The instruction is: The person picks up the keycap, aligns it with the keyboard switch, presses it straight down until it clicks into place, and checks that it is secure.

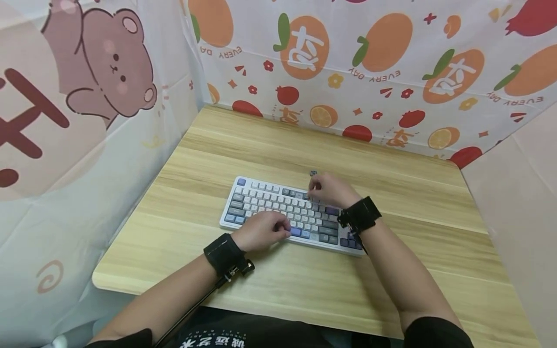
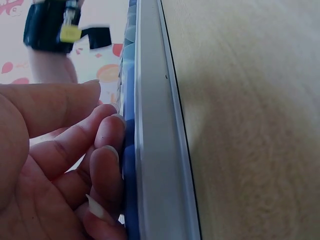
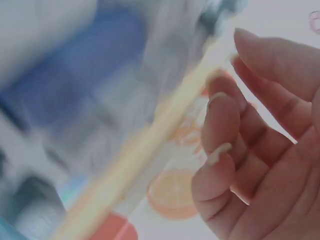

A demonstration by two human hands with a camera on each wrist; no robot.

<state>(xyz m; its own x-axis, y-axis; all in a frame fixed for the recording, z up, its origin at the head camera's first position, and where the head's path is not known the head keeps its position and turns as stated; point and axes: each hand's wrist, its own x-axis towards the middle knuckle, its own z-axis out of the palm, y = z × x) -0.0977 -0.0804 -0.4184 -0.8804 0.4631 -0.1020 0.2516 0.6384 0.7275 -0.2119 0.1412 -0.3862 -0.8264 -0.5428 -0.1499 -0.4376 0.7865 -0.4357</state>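
A compact keyboard (image 1: 258,200) with white, grey and blue-purple keys lies on the wooden table (image 1: 165,256). Over its front edge rests my left hand (image 1: 263,231), fingers loosely curled against the blue keys; no object shows between thumb and fingers in the left wrist view. My right hand (image 1: 332,189) hovers at the far right part of the keyboard, over the top row. Its fingers (image 3: 220,120) are bent, thumb and forefinger near each other with nothing visible between them. Just beyond it on the table sits a small dark grey-blue piece (image 1: 313,173).
Printed cloth with oranges (image 1: 304,48) hangs along the table's far edge, and a bear-patterned cloth (image 1: 117,63) along the left. Each wrist wears a black strap (image 1: 224,253) with a camera; a cable runs along the left forearm.
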